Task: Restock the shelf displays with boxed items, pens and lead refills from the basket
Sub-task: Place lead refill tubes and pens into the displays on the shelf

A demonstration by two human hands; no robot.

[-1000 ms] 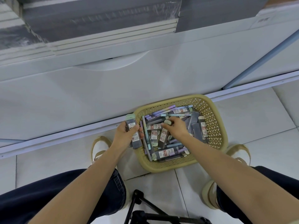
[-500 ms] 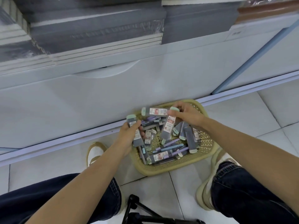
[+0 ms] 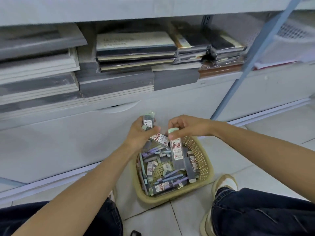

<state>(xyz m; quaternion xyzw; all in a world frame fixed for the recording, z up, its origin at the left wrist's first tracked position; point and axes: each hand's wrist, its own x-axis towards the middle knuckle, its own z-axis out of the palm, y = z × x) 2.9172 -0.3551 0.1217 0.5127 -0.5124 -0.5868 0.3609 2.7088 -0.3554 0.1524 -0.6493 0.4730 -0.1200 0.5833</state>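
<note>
At the centre of the frame, above the woven basket, the left hand grips several lead refill cases, while the right hand pinches one more lead refill case by its green cap.

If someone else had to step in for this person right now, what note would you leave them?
Left hand grips grey lead-refill cases with mint caps.
Right hand pinches another long grey refill case by its mint cap, above the tan woven plastic basket on the floor.
Done: a few refills lifted out.
Left: shelve these; many refills and purple pens lie in the basket.
</note>
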